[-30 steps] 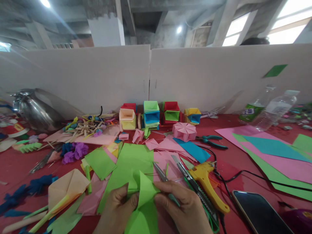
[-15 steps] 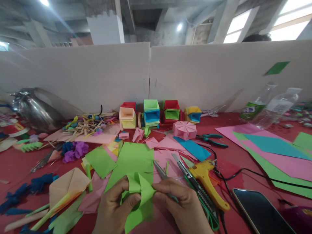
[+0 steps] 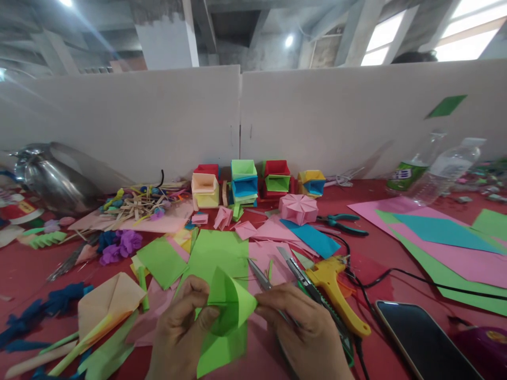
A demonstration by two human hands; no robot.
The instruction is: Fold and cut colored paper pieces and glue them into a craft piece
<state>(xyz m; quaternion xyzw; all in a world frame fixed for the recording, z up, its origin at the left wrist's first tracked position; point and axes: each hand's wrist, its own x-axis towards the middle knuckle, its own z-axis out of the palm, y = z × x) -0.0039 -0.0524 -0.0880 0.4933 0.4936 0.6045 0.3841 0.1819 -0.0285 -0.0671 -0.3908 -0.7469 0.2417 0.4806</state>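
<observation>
A piece of folded green paper (image 3: 227, 316) is held up between my two hands, its flaps bent into an open, pocket-like shape. My left hand (image 3: 182, 327) is closed on its left side, thumb in front and fingers behind. With thumb and forefinger, my right hand (image 3: 304, 330) pinches the pointed right corner. Scissors (image 3: 259, 274) lie partly under my right hand, their handles mostly hidden. Behind the folded paper, a flat green sheet (image 3: 217, 250) rests on pink paper. A utility knife (image 3: 309, 279) and a yellow glue gun (image 3: 336, 295) lie just right of my right hand.
Small folded paper boxes (image 3: 243, 184) stand in stacks against the white partition (image 3: 158, 121), with a pink eight-sided paper box (image 3: 299, 208) nearer. Pliers (image 3: 343, 221), a phone (image 3: 423, 338) and plastic bottles (image 3: 449, 169) are on the right. A steel jug (image 3: 55, 179) stands left.
The folded paper has opened wider: its upper flap now rises to a point and its right corner is drawn out toward my right hand. The view has shifted slightly.
</observation>
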